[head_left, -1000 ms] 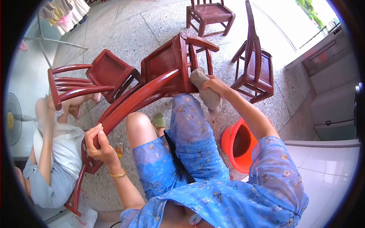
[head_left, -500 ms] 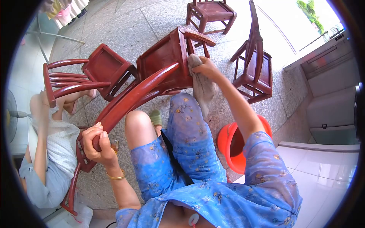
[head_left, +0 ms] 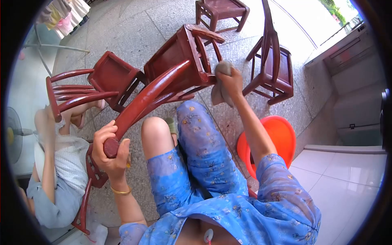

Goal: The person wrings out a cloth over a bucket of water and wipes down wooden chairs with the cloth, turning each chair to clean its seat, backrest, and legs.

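A dark red wooden chair (head_left: pixel 169 59) lies tilted in front of my knees, its legs pointing away to the upper right. My left hand (head_left: pixel 109 151) is wrapped round the rounded end of its back post, thumb on the near side. My right hand (head_left: pixel 232 81) grips a grey cloth (head_left: pixel 220 92) beside a leg of this chair, at the corner of the seat frame. Part of the cloth hangs down below my fingers.
An orange-red bucket (head_left: pixel 286 141) stands by my right knee. More red chairs stand at the left (head_left: pixel 112 77), top (head_left: pixel 226 10) and right (head_left: pixel 277 71). Another person (head_left: pixel 61 175) sits at the left near a fan (head_left: pixel 15 130). Clothes (head_left: pixel 65 18) hang at top left.
My right hand has moved with the cloth along the chair's frame and a little outward. The chair has tilted and shifted slightly. My left hand's grip on the post has loosened a little.
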Action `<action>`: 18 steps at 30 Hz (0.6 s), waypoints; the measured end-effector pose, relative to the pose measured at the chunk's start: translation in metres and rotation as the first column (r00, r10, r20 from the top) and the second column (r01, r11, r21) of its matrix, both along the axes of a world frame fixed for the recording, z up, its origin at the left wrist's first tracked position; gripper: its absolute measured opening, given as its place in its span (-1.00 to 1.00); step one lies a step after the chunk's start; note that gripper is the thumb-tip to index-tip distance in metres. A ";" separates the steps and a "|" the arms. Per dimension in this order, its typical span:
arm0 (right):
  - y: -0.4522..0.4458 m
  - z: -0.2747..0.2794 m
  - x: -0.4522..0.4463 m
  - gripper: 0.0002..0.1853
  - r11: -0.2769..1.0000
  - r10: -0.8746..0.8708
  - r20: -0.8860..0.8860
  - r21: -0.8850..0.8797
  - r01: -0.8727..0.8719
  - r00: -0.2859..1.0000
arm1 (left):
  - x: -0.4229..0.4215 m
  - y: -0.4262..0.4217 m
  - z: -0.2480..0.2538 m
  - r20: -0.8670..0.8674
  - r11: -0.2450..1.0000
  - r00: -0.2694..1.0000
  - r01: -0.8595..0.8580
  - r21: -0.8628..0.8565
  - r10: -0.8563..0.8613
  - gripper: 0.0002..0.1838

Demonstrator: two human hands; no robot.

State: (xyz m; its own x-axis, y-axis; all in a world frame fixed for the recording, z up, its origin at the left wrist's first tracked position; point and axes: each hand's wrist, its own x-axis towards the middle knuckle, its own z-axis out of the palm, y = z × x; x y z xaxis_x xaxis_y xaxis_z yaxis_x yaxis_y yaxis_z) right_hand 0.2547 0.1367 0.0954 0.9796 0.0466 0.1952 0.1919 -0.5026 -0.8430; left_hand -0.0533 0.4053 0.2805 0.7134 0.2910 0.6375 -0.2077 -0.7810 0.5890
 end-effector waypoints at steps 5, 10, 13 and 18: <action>0.067 0.057 -0.029 -0.62 0.993 0.030 0.398 0.095 -0.074 0.917 | 0.017 -0.011 0.001 0.038 0.998 0.998 -0.041 -0.043 0.043 -0.79; 0.032 -0.016 0.017 -0.65 0.980 -0.200 0.115 0.005 0.201 0.973 | 0.010 -0.003 -0.007 0.054 0.997 0.997 -0.053 -0.048 0.056 -0.78; -0.018 -0.091 0.059 -0.59 0.915 -0.381 -0.004 -0.147 0.376 0.925 | -0.004 0.019 -0.021 0.061 0.999 0.997 -0.037 -0.031 0.038 -0.77; -0.045 -0.117 0.081 -0.55 0.849 -0.466 -0.071 -0.315 0.423 0.882 | -0.013 0.031 -0.017 -0.005 0.999 0.999 -0.037 -0.028 0.037 -0.76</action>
State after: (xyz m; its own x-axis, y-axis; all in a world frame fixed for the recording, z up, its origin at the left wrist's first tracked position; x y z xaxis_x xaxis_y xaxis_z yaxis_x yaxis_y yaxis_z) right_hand 0.3360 0.0918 -0.0215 0.9243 -0.3683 0.1001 -0.2183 -0.7253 -0.6529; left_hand -0.0665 0.4358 0.2635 0.7044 0.3349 0.6259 -0.1768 -0.7712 0.6116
